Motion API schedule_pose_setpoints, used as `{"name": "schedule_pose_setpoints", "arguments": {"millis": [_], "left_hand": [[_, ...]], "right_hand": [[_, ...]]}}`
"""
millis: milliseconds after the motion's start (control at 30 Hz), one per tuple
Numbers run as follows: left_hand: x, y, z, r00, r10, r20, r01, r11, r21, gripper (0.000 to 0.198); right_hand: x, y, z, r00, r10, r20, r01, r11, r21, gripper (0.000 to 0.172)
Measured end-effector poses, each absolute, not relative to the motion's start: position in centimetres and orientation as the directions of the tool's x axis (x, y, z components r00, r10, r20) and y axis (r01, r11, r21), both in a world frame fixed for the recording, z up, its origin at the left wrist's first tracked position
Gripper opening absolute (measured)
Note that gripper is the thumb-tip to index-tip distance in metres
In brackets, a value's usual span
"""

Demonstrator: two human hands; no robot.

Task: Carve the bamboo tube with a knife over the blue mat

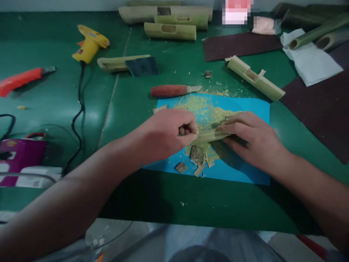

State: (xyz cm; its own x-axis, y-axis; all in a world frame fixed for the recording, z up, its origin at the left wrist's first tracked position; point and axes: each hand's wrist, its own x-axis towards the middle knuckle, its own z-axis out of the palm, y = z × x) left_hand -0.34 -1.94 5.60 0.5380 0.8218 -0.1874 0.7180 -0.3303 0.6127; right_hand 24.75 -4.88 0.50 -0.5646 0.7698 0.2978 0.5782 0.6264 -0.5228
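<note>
Left fingers [188, 128], right fingers [231, 126] on bamboo [209, 136]

One head-worn camera is looking forward and down across the green table [169, 203] from its near edge. It is sitting close above the left hand [166, 134] and right hand [253, 140], which are filling the middle of the view.

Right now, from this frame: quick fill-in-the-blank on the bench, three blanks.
1. The left hand and right hand both touch a bamboo strip over a ____ sheet.
2. The knife beyond the sheet has a ____ handle.
3. The yellow glue gun lies on the person's ____ side.
Missing: blue; red; left.
</note>
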Motion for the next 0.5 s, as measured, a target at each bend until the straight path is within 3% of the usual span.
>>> {"name": "schedule_pose_setpoints", "arguments": {"millis": [200,400,500], "left_hand": [[0.8,-1.6,5.1,0.608,0.789,-0.091,0.618,-0.399,0.678,0.012],[-0.8,-1.5,6.0,0.511,0.826,-0.239,0.732,-0.272,0.624,0.011],[0.1,-1.5,5.8,0.527,0.825,-0.202,0.684,-0.271,0.677,0.011]], "right_hand": [[24.8,-5.0,0.4,-0.550,0.779,0.302,0.590,0.618,-0.520,0.021],[24.6,-4.9,0.4,-0.553,0.780,0.294,0.580,0.614,-0.535,0.023],[24.6,-4.8,0.4,-0.552,0.777,0.302,0.578,0.618,-0.533,0.022]]}}
